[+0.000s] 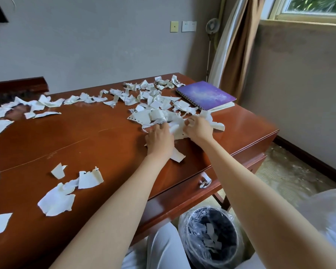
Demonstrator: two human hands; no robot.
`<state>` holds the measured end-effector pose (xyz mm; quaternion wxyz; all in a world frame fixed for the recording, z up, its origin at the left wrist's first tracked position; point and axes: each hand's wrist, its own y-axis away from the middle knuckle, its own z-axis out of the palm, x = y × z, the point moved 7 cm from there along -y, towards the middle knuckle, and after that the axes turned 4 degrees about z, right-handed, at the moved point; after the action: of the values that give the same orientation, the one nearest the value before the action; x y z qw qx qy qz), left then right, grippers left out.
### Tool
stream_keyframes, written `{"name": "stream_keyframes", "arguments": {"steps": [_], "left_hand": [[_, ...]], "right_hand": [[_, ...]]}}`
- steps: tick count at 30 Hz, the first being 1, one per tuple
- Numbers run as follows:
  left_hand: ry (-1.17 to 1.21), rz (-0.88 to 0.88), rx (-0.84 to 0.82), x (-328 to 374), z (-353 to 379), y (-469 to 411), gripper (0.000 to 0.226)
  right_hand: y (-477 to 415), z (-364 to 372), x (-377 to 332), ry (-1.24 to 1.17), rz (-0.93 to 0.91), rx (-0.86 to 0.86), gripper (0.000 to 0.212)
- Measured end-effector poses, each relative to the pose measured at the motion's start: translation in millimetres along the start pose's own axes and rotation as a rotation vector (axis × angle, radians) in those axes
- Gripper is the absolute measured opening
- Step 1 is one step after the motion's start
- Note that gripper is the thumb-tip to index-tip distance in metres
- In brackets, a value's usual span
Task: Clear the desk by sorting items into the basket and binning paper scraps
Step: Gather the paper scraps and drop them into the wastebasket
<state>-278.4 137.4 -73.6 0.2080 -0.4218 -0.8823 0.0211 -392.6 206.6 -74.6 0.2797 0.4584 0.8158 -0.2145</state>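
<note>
White paper scraps (155,111) lie heaped on the right half of the brown wooden desk (97,136). My left hand (159,140) rests palm down on the near edge of the heap, fingers curled into the scraps. My right hand (199,129) sits just to its right, fingers bent and pinching scraps from the same heap. A purple spiral notebook (207,95) lies at the desk's far right corner. Below the desk edge, between my knees, stands a black bin (211,237) with a clear liner and several scraps inside.
More torn paper (56,200) is scattered over the near left of the desk and along its far edge (47,102). A drawer handle (205,182) sticks out under the desk's front. Curtain and window stand at the right.
</note>
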Motion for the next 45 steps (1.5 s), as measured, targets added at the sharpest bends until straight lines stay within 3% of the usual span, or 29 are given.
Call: {"name": "stream_keyframes", "arguments": {"steps": [5,8,12,17,22,26,31,35,39,41,45], "left_hand": [[0.251,-0.037,0.049,-3.9,-9.1,-3.3,0.031],[0.477,-0.126,0.078,-7.1,-19.7,-1.6,0.035],[0.575,-0.191,0.098,-4.3,-29.7,-3.3,0.039],[0.683,-0.263,0.114,2.9,-35.7,-13.1,0.04],[0.898,-0.304,0.097,23.8,-36.7,-16.7,0.041],[1.123,-0.435,0.05,38.5,-31.4,-16.5,0.05],[1.283,-0.46,0.02,58.1,-22.9,-12.3,0.04],[1.291,-0.372,-0.005,86.8,-22.1,-6.4,0.014],[1.255,-0.321,-0.056,113.4,-13.3,1.9,0.026],[1.245,-0.325,-0.073,121.9,-2.8,4.0,0.022],[1.217,-0.298,-0.114,144.3,4.1,18.8,0.023]], "right_hand": [[5.1,-9.6,-6.1,-0.128,-0.089,0.076,0.018],[7.1,-17.5,-2.4,-0.256,-0.017,0.139,0.019],[8.6,-34.6,5.0,-0.498,0.086,0.232,0.016],[2.0,-46.3,5.7,-0.767,0.181,0.171,0.012],[-0.6,-56.7,-1.5,-1.091,0.245,0.058,0.024],[4.3,-61.2,-4.0,-1.322,0.431,0.043,0.022],[16.0,-68.8,-3.8,-1.336,0.418,0.007,0.018],[22.1,-81.9,9.4,-1.187,0.386,0.073,0.017],[29.4,-101.9,24.4,-1.122,0.303,0.115,0.017],[33.7,-109.5,32.9,-1.091,0.273,0.145,0.023],[43.9,-120.7,57.4,-1.204,0.284,0.257,0.026]]}}
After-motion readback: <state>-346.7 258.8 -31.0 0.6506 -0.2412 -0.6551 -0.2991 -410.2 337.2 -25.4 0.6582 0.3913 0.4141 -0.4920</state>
